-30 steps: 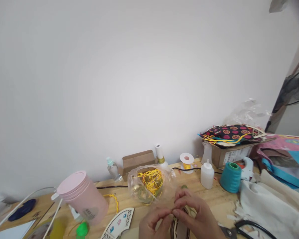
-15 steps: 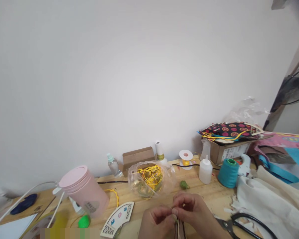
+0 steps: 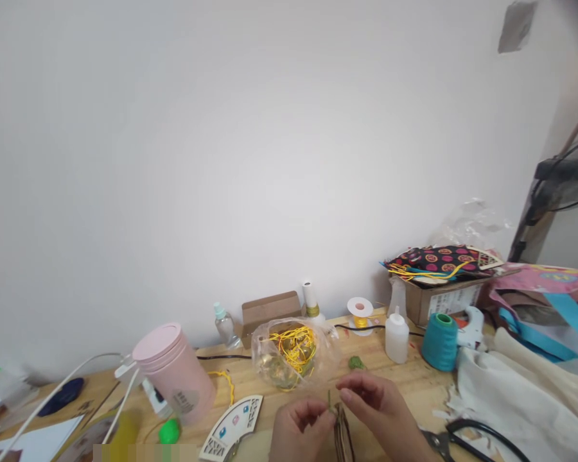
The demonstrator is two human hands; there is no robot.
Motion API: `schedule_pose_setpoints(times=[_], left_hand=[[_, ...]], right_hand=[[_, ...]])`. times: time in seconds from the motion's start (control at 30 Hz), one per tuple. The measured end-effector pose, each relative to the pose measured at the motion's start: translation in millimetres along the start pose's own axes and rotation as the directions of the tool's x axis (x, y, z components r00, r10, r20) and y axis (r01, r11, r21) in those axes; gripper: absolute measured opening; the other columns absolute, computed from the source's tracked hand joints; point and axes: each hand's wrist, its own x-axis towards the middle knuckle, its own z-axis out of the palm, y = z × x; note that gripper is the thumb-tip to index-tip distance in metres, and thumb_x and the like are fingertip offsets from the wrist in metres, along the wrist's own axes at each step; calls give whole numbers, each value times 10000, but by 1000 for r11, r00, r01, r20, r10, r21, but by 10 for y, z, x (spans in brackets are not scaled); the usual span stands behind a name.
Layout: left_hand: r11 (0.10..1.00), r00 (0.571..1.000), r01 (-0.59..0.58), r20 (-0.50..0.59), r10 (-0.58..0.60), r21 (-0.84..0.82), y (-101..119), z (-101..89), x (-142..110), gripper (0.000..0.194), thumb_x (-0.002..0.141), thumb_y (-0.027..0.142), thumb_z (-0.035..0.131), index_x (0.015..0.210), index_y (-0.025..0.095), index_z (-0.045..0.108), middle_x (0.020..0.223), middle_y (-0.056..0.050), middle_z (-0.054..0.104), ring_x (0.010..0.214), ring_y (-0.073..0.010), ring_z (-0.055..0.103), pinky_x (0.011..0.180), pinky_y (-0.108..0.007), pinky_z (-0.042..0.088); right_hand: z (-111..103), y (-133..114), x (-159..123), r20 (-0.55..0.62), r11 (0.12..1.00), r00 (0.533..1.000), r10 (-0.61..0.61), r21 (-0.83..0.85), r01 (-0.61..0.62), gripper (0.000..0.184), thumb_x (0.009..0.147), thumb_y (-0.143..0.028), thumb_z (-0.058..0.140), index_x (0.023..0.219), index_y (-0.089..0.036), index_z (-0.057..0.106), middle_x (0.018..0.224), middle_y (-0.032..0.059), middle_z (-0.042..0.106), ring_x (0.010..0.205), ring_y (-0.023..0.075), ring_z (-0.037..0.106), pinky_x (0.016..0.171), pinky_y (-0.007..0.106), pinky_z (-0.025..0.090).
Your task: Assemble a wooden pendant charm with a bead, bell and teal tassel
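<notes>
My left hand [image 3: 301,427] is at the bottom middle of the view, with its fingertips closed on a thin green cord [image 3: 329,401]. The cord rises just above a dark brown laser-cut wooden piece [image 3: 343,436], whose lower part is cut off by the frame. My right hand [image 3: 376,404] is just to the right, its fingers spread slightly and reaching toward the cord. Whether the right hand touches the wooden piece is hidden. A small green tuft [image 3: 356,363] lies on the wooden table [image 3: 395,385] beyond my hands.
Behind my hands are a clear bag of yellow cord [image 3: 293,356] and a white bottle [image 3: 397,337]. A pink tumbler [image 3: 176,372] stands left, a teal thread cone [image 3: 440,343] right. Black-handled scissors [image 3: 450,443] lie at lower right beside white cloth [image 3: 515,404].
My hands have parted, and my right fingers no longer press against my left. The green cord now shows between them. The whole view has shifted slightly as my head moved.
</notes>
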Motion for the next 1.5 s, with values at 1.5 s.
schedule_pose_setpoints(times=[1.5], left_hand=[[999,996,-52,72,53,-15,160,69,-106,195,620,321,643,657,142,709,637,-51,667,654,-192,566,630,-268,438]], right_hand=[[-60,-106,-79,263,409,696,-668,-652,639,141,717,-41,492,718,-146,586,600,49,638,518,149,522,490,251,421]])
